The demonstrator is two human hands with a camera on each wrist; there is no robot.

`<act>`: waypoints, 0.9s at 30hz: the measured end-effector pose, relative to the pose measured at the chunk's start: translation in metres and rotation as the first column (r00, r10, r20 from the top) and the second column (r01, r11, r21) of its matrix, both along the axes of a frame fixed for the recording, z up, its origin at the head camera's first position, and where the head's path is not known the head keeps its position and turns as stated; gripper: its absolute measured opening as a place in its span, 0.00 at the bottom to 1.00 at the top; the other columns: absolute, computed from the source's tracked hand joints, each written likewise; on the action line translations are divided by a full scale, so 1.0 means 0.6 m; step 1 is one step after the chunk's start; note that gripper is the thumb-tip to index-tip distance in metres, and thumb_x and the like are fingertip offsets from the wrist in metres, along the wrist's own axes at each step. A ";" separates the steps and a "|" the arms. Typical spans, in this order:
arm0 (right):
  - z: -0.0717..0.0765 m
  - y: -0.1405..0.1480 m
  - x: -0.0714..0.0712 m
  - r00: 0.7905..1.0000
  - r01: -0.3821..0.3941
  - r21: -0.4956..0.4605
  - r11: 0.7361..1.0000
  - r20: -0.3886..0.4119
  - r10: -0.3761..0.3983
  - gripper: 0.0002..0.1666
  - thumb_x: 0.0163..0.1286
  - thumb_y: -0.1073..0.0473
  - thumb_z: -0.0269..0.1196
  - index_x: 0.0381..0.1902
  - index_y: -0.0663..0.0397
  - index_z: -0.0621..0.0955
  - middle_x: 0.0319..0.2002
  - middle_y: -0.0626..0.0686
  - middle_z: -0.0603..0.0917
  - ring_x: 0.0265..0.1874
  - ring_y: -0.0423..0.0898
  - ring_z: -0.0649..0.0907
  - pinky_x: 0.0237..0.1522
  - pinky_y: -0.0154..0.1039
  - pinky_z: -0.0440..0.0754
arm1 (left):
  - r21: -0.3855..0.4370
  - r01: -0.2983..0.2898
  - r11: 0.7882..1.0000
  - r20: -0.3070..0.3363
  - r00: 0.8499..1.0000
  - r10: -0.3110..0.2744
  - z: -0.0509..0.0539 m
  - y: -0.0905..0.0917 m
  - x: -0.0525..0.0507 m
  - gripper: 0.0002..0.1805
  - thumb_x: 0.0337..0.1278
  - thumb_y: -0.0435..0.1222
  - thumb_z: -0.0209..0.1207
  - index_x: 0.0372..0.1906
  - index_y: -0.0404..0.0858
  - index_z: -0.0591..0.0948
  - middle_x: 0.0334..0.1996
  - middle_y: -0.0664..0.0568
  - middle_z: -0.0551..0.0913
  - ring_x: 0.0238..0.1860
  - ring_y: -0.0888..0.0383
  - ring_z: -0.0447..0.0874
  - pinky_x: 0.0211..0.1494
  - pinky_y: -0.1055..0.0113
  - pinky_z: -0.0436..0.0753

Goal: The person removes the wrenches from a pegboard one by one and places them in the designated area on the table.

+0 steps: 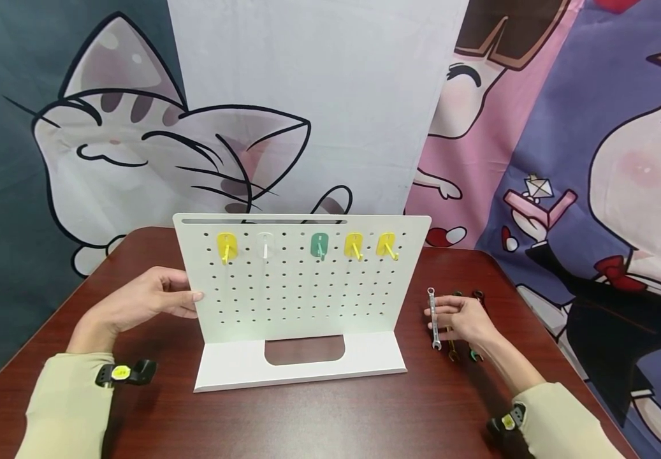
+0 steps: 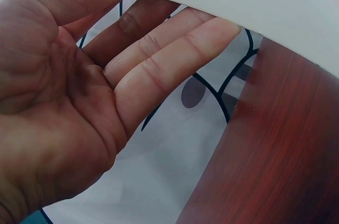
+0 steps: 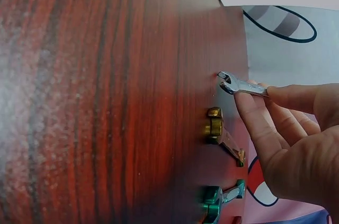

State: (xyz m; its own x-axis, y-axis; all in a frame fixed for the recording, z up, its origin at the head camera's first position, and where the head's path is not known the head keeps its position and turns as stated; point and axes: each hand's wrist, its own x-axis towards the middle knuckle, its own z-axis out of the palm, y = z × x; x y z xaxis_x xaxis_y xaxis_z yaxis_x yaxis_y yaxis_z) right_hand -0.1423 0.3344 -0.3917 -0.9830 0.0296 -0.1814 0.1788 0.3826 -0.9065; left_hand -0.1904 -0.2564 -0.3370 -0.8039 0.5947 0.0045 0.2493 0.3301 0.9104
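A white pegboard point(image 1: 301, 280) stands upright on its base, with hooks along its upper rows. My left hand point(image 1: 138, 299) grips the board's left edge, the thumb on the front and the other fingers behind it. To the right of the board, my right hand point(image 1: 470, 320) pinches a silver combination wrench point(image 1: 434, 319) between thumb and fingers. The right wrist view shows the open-jawed end of that silver wrench point(image 3: 233, 83) sticking out past the fingertips. Beside this hand, a gold wrench point(image 3: 215, 126) and a green wrench point(image 3: 213, 203) lie on the table, partly hidden in the head view.
The hooks are yellow point(image 1: 227, 247), clear or white point(image 1: 265, 245), green point(image 1: 319, 245), and two more yellow at the right. A dark wrench end point(image 1: 479, 295) shows behind the right hand. The brown table point(image 1: 307, 421) meets a cartoon-printed cloth point(image 1: 330, 76) at the back.
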 end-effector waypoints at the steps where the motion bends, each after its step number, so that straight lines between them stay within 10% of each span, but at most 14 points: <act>1: 0.000 0.000 -0.002 1.000 0.008 -0.004 1.000 0.004 -0.008 0.25 0.77 0.69 0.62 0.67 0.76 0.74 0.53 0.67 0.89 0.40 0.49 0.92 0.41 0.52 0.93 | 0.000 -0.001 1.000 0.001 1.000 0.001 0.000 0.000 0.000 0.23 0.73 0.34 0.64 0.66 0.25 0.79 0.57 0.31 0.87 0.48 0.52 0.94 0.50 0.63 0.91; 27: -0.030 -0.007 -0.020 0.990 0.136 -0.046 0.990 -0.030 -0.137 0.27 0.69 0.77 0.63 0.65 0.80 0.74 0.46 0.62 0.91 0.33 0.41 0.90 0.36 0.41 0.92 | 0.013 0.014 1.000 -0.007 1.000 -0.013 0.000 0.000 0.000 0.23 0.73 0.33 0.63 0.66 0.24 0.78 0.57 0.29 0.86 0.48 0.53 0.94 0.50 0.62 0.91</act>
